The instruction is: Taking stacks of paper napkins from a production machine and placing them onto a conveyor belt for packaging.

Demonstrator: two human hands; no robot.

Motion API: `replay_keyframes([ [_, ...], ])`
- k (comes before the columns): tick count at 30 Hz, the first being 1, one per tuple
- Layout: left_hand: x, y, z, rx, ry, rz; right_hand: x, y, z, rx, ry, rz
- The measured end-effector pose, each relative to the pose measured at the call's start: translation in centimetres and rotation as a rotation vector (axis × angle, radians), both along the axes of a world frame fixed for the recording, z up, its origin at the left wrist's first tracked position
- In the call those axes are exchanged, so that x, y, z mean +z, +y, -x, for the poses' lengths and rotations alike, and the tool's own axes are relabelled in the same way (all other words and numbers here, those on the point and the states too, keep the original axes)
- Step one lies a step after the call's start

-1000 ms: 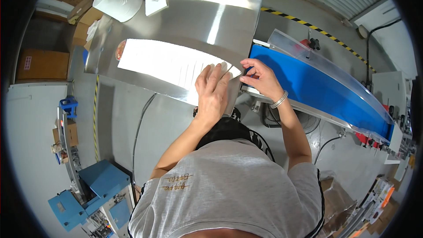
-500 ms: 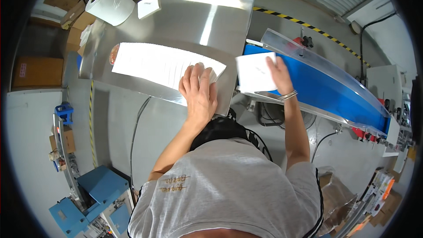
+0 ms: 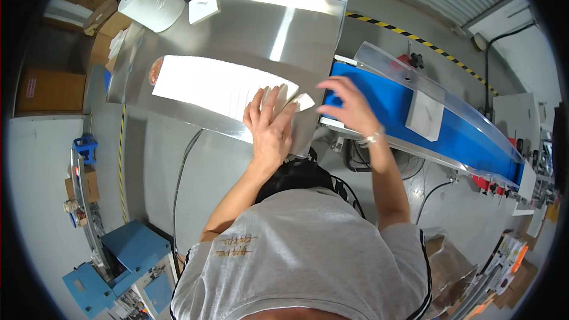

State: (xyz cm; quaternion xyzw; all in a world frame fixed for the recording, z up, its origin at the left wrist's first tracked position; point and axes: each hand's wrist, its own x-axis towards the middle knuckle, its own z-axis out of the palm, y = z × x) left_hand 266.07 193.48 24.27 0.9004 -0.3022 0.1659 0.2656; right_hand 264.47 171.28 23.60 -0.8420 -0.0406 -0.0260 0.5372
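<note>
A long row of overlapping flat white squares (image 3: 195, 81) lies fanned out on the metal table. My left hand (image 3: 269, 118) rests on the right end of this row, its fingers stretched over the squares and its thumb apart. By that thumb, one white square (image 3: 303, 102) tilts up from the end of the row. My right hand (image 3: 352, 104) is empty, with fingers curved and apart, over the near end of the blue conveyor belt (image 3: 379, 93). Farther along the belt lies a single white square (image 3: 425, 115). Whether the squares are paper or packets I cannot tell.
A large white roll (image 3: 152, 3) and a small white stack (image 3: 204, 6) sit at the table's (image 3: 249, 29) far left. A clear guard (image 3: 385, 62) runs along the belt's far side. A round reddish thing (image 3: 156, 71) touches the row's left end.
My right hand has let go of a white square and moved left toward the table. That square is now farther right on the belt. The row's end square has tilted up beside my left thumb.
</note>
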Motion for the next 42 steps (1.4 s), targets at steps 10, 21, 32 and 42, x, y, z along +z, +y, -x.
replay_keyframes([
  [10, 0.7, 1.3, -1.0, 0.117, 0.076, 0.059, -7.5, -6.3, 1.7, -0.61, 0.312, 0.01],
  [21, -0.2, 1.2, -0.8, 0.036, -0.001, 0.063, -0.1, -2.9, 1.6, -0.274, -0.14, 0.357],
  [32, 0.4, 2.1, -1.7, 0.14, 0.082, 0.072, -6.3, -2.9, 0.6, -0.547, 0.226, -0.288],
  [42, -0.1, 2.0, -1.8, 0.059, -0.004, 0.09, -3.4, -7.3, 3.9, -0.731, -0.093, 0.751],
])
